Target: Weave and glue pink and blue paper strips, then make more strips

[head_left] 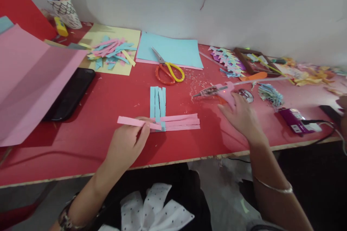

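Note:
My left hand (130, 139) pinches a pink paper strip (132, 122) between thumb and fingers, over the left end of a woven piece. In that piece, upright blue strips (157, 101) meet flat pink strips (183, 121) at a corner. To the right, my right hand (245, 117) has its thumb and fingers around the handle of a pink hot glue gun (229, 94). A clear glue stick (260, 81) sticks out of the gun's back, and its dirty nozzle points left, low over the table.
Scissors (164, 65) lie partly on blue paper sheets (173, 48). Cut strips (111, 52) are heaped on yellow paper (127, 36). Pink paper (35, 79) overlaps a black phone (72, 95) at left. A purple power block (295, 120) with cables sits right. Another person's hand (343, 103) shows at the right edge.

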Demonstrator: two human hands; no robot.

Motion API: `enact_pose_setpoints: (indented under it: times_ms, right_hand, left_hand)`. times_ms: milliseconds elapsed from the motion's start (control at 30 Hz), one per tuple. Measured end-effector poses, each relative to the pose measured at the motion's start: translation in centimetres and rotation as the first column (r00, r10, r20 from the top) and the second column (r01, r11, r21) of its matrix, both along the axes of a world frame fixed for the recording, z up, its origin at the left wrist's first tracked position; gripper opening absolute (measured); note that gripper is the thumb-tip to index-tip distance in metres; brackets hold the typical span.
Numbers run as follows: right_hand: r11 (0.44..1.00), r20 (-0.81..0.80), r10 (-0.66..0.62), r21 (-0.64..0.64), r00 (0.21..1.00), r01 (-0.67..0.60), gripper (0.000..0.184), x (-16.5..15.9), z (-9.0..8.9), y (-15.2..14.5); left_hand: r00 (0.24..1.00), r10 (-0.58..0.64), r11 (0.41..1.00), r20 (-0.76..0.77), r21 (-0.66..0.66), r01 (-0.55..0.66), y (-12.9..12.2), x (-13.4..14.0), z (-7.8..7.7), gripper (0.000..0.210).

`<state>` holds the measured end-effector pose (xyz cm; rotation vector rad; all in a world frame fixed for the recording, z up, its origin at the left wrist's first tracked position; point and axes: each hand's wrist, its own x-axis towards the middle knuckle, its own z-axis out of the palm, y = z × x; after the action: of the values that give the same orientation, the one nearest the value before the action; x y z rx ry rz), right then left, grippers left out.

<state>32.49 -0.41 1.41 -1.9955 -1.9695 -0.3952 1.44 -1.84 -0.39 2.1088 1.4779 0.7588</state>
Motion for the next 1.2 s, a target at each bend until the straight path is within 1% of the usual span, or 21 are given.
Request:
enact_pose_setpoints:
  times_ms: [100,167,200,233,267,300,333,367,400,433,467,600,667,767,833,900,1000,1033,1067,1100,1200]
  right_hand:
    - [0.991,0.016,0.103,-0.090,0.995,-0.101,0.037,-2.3,0.5,1.8]
    - [0.995,0.028,0.078,-0.062,0.997,-0.076,0.035,-4.5,1.4,2.0]
    - [0.994,-0.003,0.093,-0.058,0.996,-0.093,0.035,-5.8,2.0,1.9]
    - [0.983,-0.064,0.164,-0.076,0.984,-0.168,0.036,-7.1,2.5,1.7]
    - [0.950,-0.157,0.270,-0.117,0.950,-0.290,0.037,-8.4,3.0,1.5]
    - [0.888,-0.273,0.364,-0.185,0.891,-0.420,0.041,-9.7,3.3,1.2]
    - [0.804,-0.385,0.421,-0.261,0.821,-0.534,0.047,-10.8,3.6,1.0]
    - [0.726,-0.474,0.445,-0.305,0.760,-0.616,0.052,-11.8,3.7,0.8]
    - [0.686,-0.530,0.442,-0.320,0.724,-0.653,0.055,-12.6,3.8,0.8]
    - [0.661,-0.568,0.436,-0.324,0.698,-0.677,0.057,-13.1,3.8,0.7]
    - [0.650,-0.594,0.428,-0.320,0.681,-0.689,0.056,-13.4,3.8,0.8]
    - [0.641,-0.650,0.390,-0.317,0.652,-0.699,0.035,-12.8,3.8,0.7]
    - [0.665,-0.652,0.359,-0.323,0.668,-0.673,0.025,-12.2,4.0,0.5]
    - [0.710,-0.658,0.297,-0.333,0.692,-0.621,0.020,-11.6,4.2,0.0]
    - [0.703,-0.682,0.263,-0.349,0.682,-0.620,0.021,-11.4,4.4,-0.3]
    - [0.685,-0.722,0.249,-0.340,0.646,-0.645,0.025,-11.2,4.7,-0.6]
    - [0.660,-0.812,0.251,-0.256,0.528,-0.707,0.033,-11.0,5.0,-1.1]
    - [0.654,-0.829,0.249,-0.238,0.501,-0.718,0.035,-10.9,5.1,-1.2]
    - [0.656,-0.830,0.247,-0.237,0.501,-0.716,0.034,-10.9,5.1,-1.3]
    - [0.669,-0.815,0.245,-0.250,0.525,-0.700,0.031,-10.8,5.1,-1.4]
    - [0.730,-0.716,0.246,-0.306,0.653,-0.611,0.016,-10.7,5.0,-1.4]
  left_hand:
    - [1.000,-0.008,1.000,-0.023,-0.004,0.008,0.0,0.0,0.0,0.042]
    - [0.999,-0.005,1.000,-0.044,0.010,0.006,0.0,0.0,-0.1,0.043]
    - [0.998,-0.006,1.000,-0.058,0.021,0.007,0.0,0.1,-0.1,0.043]
    - [0.997,-0.006,0.999,-0.074,0.037,0.008,-0.1,0.1,-0.2,0.043]
    - [0.996,-0.004,0.998,-0.089,0.061,0.009,-0.2,0.1,-0.3,0.043]
    - [0.995,-0.003,0.995,-0.105,0.095,0.013,-0.2,0.2,-0.3,0.043]
    - [0.993,-0.006,0.990,-0.119,0.136,0.023,-0.3,0.2,-0.4,0.042]
    - [0.991,-0.009,0.984,-0.134,0.178,0.033,-0.4,0.2,-0.4,0.042]
    - [0.989,-0.012,0.976,-0.150,0.214,0.044,-0.5,0.3,-0.4,0.041]
    - [0.986,-0.015,0.969,-0.169,0.242,0.056,-0.5,0.3,-0.4,0.040]
    - [0.982,-0.021,0.963,-0.190,0.259,0.070,-0.6,0.3,-0.4,0.038]
    - [0.965,-0.029,0.952,-0.261,0.286,0.106,-0.6,0.3,-0.6,0.034]
    - [0.963,-0.036,0.943,-0.268,0.310,0.121,-0.6,0.4,-0.7,0.032]
    - [0.959,-0.032,0.929,-0.281,0.345,0.132,-0.6,0.5,-0.8,0.027]
    - [0.956,-0.022,0.923,-0.293,0.362,0.132,-0.6,0.6,-0.9,0.025]
    - [0.954,-0.020,0.921,-0.298,0.366,0.133,-0.7,0.6,-0.9,0.023]
    - [0.957,-0.020,0.925,-0.290,0.357,0.128,-0.7,0.6,-0.9,0.022]
    - [0.957,-0.021,0.927,-0.290,0.352,0.127,-0.7,0.6,-0.9,0.022]
    - [0.957,-0.022,0.928,-0.290,0.350,0.127,-0.7,0.6,-0.9,0.022]
    - [0.957,-0.021,0.927,-0.288,0.353,0.127,-0.7,0.6,-0.9,0.021]
    - [0.957,-0.018,0.920,-0.289,0.370,0.129,-0.7,0.6,-0.9,0.020]
